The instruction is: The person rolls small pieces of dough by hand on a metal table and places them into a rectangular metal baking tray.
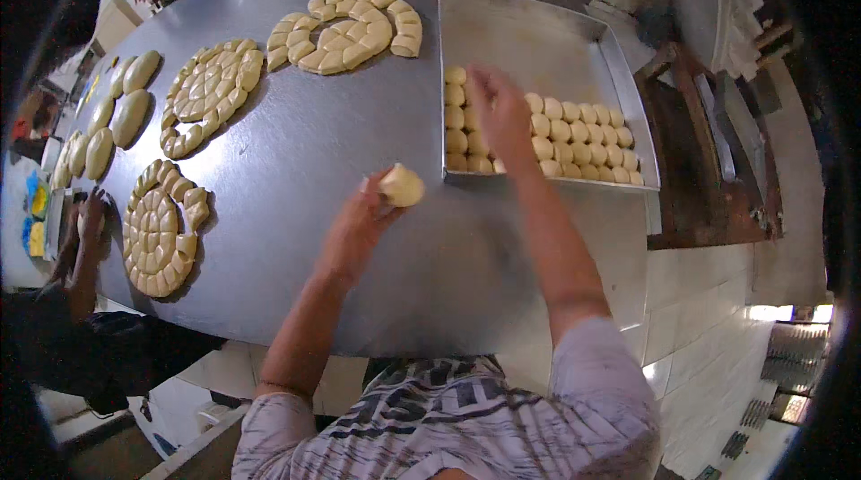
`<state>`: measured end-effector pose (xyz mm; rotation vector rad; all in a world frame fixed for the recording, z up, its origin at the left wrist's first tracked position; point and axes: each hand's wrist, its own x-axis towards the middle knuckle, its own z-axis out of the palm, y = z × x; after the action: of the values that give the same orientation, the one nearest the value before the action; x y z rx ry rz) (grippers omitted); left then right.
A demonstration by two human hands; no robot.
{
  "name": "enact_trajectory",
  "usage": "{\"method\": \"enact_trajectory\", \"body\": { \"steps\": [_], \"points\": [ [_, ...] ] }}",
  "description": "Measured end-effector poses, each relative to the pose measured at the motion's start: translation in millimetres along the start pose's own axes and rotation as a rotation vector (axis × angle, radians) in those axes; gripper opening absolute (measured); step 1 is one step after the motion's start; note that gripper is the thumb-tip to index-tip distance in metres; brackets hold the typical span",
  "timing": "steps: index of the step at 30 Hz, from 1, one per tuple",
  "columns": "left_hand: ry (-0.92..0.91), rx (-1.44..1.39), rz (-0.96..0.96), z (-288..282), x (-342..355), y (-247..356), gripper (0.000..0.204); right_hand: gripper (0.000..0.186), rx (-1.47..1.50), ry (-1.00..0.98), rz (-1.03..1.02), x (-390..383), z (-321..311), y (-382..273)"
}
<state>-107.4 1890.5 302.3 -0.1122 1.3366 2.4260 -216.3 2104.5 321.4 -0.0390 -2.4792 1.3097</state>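
A pale lump of dough (pixel 404 186) is gripped in the fingers of my left hand (pixel 359 211), just above the metal table and left of the tray's near corner. My right hand (pixel 500 112) reaches over the metal baking tray (pixel 552 180), above the rows of dough balls (pixel 583 133). Motion blurs its fingers, and I cannot make out whether they hold anything. The dough balls sit close together in several rows along the tray's near side. My right hand and wrist hide part of these rows.
Coils of cut dough pieces (pixel 160 233) lie on the steel table (pixel 287 148), at left and far side. Smooth oval dough loaves (pixel 131 117) lie at the far left. Another person's hand (pixel 90 215) is at the left edge. A wooden rack (pixel 691 148) stands right of the tray.
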Motion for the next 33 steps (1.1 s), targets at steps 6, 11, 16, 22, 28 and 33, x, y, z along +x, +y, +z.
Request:
{"method": "enact_trajectory", "body": {
  "steps": [6, 11, 16, 22, 28, 33],
  "points": [
    [-0.53, 0.693, -0.131, -3, 43, 17, 0.045, 0.026, 0.274, -0.145, 0.357, -193, -63, 17],
    [0.312, 1.703, 0.772, -86, 219, 58, 0.049, 0.038, -0.979, 0.112, 0.294, -246, -155, 95],
    [0.411, 1.844, 0.716, -101, 267, 65, 0.048, 0.036, -0.806, 0.08, 0.211, -225, -128, 98],
    [0.439, 2.143, 0.466, -80, 227, 66, 0.045, 0.025, -0.87, 0.33, 0.288, -192, -190, 140],
    [0.248, 1.442, 0.53, -49, 62, 11, 0.018, 0.019, -0.601, 0.124, -0.005, -217, -179, 132],
    [0.109, 0.424, 0.106, -5, -2, -18, 0.013, 0.023, -0.627, 0.347, 0.344, -156, -226, 162]
  ]
}}
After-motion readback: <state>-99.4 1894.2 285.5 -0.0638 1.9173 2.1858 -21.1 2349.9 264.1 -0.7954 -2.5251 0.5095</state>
